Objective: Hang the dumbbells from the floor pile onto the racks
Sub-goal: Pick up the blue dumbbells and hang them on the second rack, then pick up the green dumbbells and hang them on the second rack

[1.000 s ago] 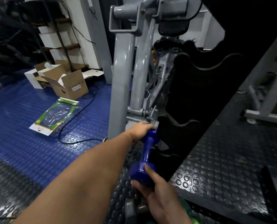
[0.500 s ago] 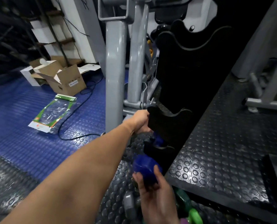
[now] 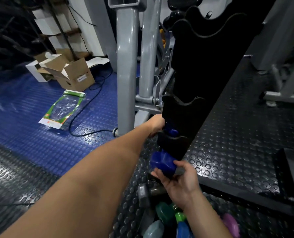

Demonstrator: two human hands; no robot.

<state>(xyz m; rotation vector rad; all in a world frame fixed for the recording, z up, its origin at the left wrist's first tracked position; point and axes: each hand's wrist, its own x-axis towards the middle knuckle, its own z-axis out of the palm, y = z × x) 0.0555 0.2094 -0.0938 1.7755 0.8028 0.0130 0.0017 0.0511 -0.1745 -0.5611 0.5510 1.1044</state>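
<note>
We seat a blue dumbbell in the black rack's lowest cradle, its handle between the prongs and its heads either side. Our right hand cups the near head from below, fingers curled round it, likely taking the weight. Our left hand reaches the far head; its fingers are hidden. The pile waits on the floor.

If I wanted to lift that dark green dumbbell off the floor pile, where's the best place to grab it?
Probably by the narrow handle between its two heads, coming down from above. The dark green dumbbell lies in the floor pile with other dumbbells crowding its sides and the right hand above it, so only its top is free; its handle is mostly hidden.
</note>
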